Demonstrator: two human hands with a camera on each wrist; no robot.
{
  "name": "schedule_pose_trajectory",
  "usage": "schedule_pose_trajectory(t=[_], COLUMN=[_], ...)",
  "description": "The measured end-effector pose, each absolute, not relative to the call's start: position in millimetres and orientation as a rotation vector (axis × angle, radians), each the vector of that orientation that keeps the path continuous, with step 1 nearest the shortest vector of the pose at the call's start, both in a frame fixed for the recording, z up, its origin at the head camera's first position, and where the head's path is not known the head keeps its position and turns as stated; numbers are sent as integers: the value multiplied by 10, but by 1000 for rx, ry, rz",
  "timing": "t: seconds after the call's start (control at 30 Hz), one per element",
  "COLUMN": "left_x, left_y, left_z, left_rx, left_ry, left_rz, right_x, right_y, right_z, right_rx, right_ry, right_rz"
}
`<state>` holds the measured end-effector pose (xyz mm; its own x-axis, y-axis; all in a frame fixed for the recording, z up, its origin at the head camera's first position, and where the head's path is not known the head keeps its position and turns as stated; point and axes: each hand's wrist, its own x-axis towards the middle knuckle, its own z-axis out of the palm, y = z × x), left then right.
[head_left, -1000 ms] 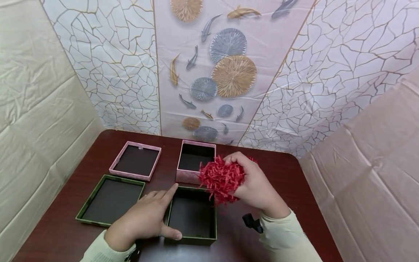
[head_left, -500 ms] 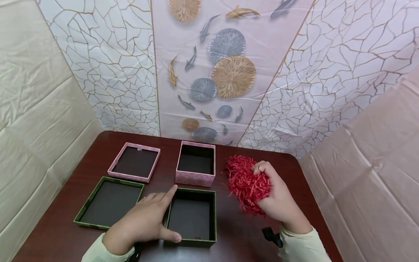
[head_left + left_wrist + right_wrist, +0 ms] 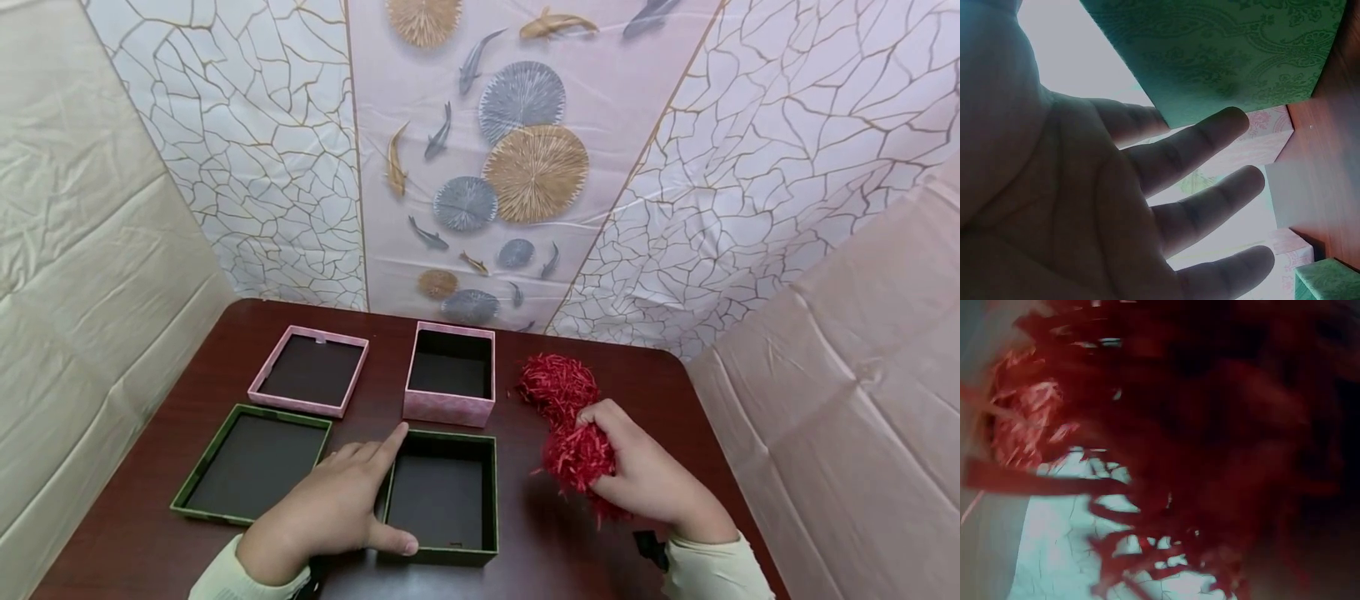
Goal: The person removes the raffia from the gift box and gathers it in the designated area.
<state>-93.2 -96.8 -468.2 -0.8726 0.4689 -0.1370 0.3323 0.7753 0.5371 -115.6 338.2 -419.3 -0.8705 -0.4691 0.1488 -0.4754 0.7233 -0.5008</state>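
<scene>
My left hand rests against the left side of an open green box, forefinger at its back corner and thumb over the front rim. In the left wrist view the fingers stretch out, fairly straight and spread, beside the box's patterned green wall. To the right, my right hand grips a tuft of red shredded paper over the table. Behind it lies another red heap of shredded paper, which the tuft overlaps in the head view. Dark red strands fill most of the right wrist view.
An open pink box with a black inside stands just behind the green one. At the left, a green lid and a pink lid lie with their dark insides up on the brown table. Patterned cloth hangs behind.
My right hand has moved right and toward me with the red shredded paper, from over the boxes' right edges. A back heap now shows apart from the gripped tuft. My left hand stays put.
</scene>
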Motion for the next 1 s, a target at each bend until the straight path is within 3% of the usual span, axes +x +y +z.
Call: schedule_pose_trajectory(t=[0.37, 1.0], left_x=[-937, -943], left_y=[-965, -964], left_z=[-4675, -4689], left_rx=[618, 620], left_ry=[2705, 2697], left_rz=[751, 751], right_x=[-1201, -1220], right_y=[3410, 3431], right_z=[-4541, -4896], right_rx=[794, 564], right_ry=[-3120, -3414], right_rz=[715, 634])
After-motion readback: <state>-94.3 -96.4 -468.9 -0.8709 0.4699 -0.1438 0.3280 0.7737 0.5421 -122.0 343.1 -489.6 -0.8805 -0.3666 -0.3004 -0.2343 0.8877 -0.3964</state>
